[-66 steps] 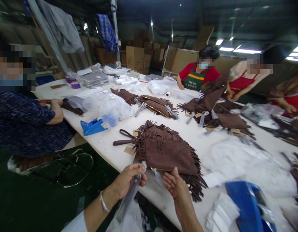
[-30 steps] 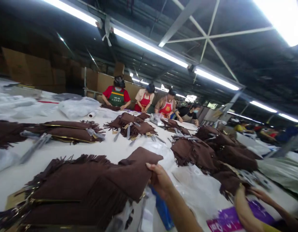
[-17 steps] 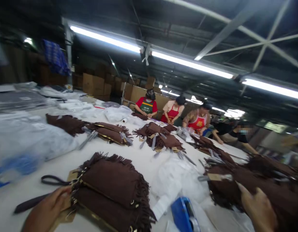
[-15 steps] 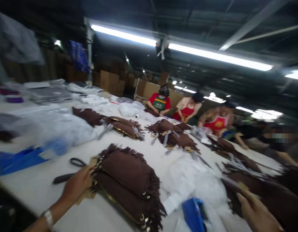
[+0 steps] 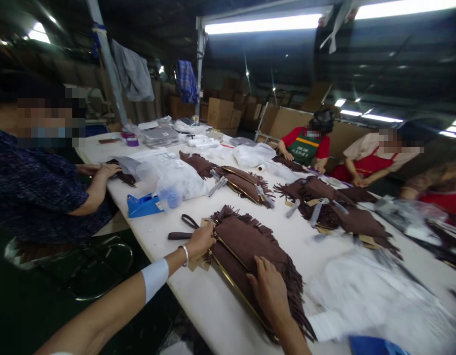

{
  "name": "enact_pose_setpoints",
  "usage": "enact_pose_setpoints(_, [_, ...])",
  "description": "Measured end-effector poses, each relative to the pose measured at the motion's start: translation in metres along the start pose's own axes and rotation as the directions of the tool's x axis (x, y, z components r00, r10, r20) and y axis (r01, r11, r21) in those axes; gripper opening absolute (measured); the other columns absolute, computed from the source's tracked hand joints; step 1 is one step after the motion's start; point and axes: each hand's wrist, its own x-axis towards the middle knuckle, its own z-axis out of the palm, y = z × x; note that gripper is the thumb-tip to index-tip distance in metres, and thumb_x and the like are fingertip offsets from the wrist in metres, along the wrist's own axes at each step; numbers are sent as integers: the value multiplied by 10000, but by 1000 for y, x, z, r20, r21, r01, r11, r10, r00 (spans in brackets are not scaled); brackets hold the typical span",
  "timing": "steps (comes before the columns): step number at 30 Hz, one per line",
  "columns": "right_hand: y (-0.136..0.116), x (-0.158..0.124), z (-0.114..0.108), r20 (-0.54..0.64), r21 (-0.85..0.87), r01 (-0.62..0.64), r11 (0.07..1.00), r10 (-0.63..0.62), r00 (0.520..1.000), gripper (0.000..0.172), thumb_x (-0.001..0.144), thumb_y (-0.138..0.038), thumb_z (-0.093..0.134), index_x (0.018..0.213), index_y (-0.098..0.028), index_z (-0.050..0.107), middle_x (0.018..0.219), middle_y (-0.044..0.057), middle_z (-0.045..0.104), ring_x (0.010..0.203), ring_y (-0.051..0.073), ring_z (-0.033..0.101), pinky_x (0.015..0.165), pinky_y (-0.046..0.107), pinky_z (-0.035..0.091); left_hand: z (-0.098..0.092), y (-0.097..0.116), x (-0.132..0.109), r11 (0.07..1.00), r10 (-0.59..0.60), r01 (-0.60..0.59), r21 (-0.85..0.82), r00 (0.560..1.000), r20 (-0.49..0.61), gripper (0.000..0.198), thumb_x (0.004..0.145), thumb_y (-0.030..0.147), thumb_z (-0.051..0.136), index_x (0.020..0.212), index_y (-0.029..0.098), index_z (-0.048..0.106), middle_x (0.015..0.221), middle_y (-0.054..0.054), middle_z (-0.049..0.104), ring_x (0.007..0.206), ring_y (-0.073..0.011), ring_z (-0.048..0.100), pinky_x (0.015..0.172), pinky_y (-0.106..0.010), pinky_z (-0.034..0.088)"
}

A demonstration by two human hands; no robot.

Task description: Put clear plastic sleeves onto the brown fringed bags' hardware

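Note:
Two brown fringed clutch bags (image 5: 246,236) with gold zips lie overlapping on the white table in front of me. At their upper left corner, my left hand (image 5: 201,240) is closed on the bags' end, beside the zip ends. A dark wrist strap (image 5: 180,235) and tan paper tags (image 5: 198,262) stick out around that hand. My right hand (image 5: 269,286) rests on the front bag with its fingers stretched out, holding nothing. Fringe hangs along the bags' right side, partly hidden by my right forearm.
More fringed bags (image 5: 243,183) lie across the white table (image 5: 228,315). A blue tape dispenser (image 5: 144,204) stands near the left edge. Clear plastic bags (image 5: 376,291) are heaped at right. One co-worker (image 5: 39,172) sits at left; others (image 5: 305,145) work along the far side.
My right hand has left the brown bags at the right and now lies on the clutch bags. My left hand keeps its hold. The view has turned left, bringing in a co-worker.

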Motion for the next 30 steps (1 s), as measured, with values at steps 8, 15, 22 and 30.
enact_pose_setpoints(8, [3, 5, -33, 6, -236, 51, 970, -51, 999, 320, 895, -90, 409, 1165, -143, 572, 1024, 131, 658, 915, 250, 602, 809, 358, 466, -48, 45, -13, 978, 202, -204, 39, 978, 60, 207, 867, 165, 474, 1023, 187, 608, 1096, -128, 613, 1048, -279, 552, 969, -370, 363])
enact_pose_setpoints(15, [12, -59, -17, 75, -172, 122, 977, -111, 991, 391, 874, -107, 449, 1236, -191, 572, 1154, 118, 639, 1027, 268, 582, 849, 379, 472, -48, 10, -116, 958, 265, -234, -168, 943, 201, 187, 869, 274, 534, 988, 256, 677, 919, -34, 685, 885, -244, 621, 787, -302, 436])
enact_pose_setpoints(22, [14, -69, 8, 58, -133, 117, 984, -110, 992, 424, 851, -65, 438, 1234, -185, 577, 1177, 114, 639, 1040, 248, 597, 897, 359, 478, -17, -26, -117, 951, 278, -270, -151, 960, 31, 336, 880, 141, 413, 1128, 232, 621, 1162, -72, 627, 1111, -238, 543, 997, -351, 378])
enact_pose_setpoints(30, [29, -69, 13, -60, 25, 34, 999, -32, 998, 333, 923, -190, 377, 1203, -185, 556, 1100, 90, 678, 973, 211, 650, 817, 317, 511, 3, -11, -102, 878, 394, -389, 279, 918, 43, 156, 753, 109, 604, 892, 180, 605, 1117, -98, 600, 1191, -297, 431, 1033, -485, 311])
